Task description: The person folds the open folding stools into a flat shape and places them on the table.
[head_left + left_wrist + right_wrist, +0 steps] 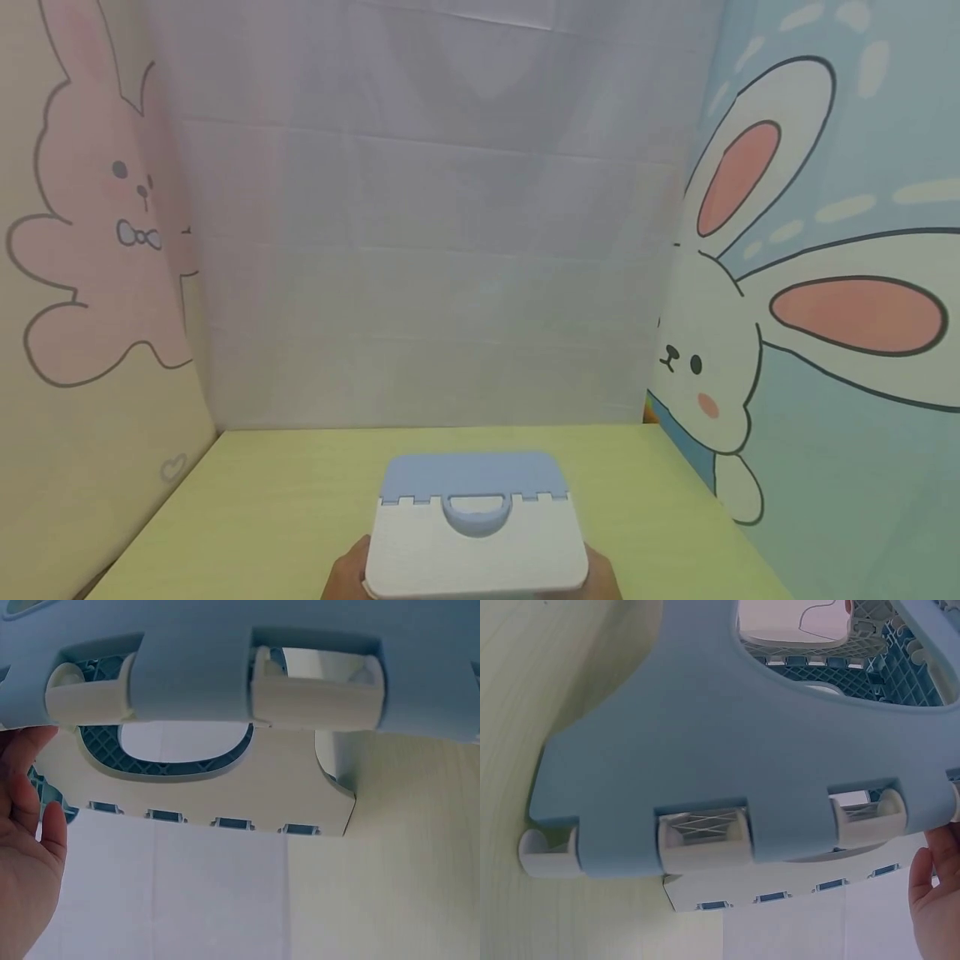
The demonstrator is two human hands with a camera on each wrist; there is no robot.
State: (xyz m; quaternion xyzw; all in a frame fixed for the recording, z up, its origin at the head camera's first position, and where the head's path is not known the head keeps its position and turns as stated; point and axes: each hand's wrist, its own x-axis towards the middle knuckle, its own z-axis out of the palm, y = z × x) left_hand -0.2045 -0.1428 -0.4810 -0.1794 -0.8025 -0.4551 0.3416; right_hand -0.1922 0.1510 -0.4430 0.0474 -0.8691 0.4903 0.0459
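Observation:
A blue-and-white plastic folding stool [476,564] is at the front centre of the head view, its white and blue top facing me. A blue carry handle [477,523] sits at the middle of that top. My left hand [348,570] grips the stool's left side, and my right hand [602,575] grips its right side. Much of each hand is hidden behind the stool. The left wrist view shows curled fingers [45,750] at the stool's edge. Blue leg panels [705,735] with white hinge knuckles [705,844] stand unfolded beneath the top in the right wrist view.
The stool is over a pale yellow-green table [300,475]. A white cloth [435,250] hangs behind it. Panels with a pink rabbit [105,200] and a white rabbit [720,333] flank the table left and right.

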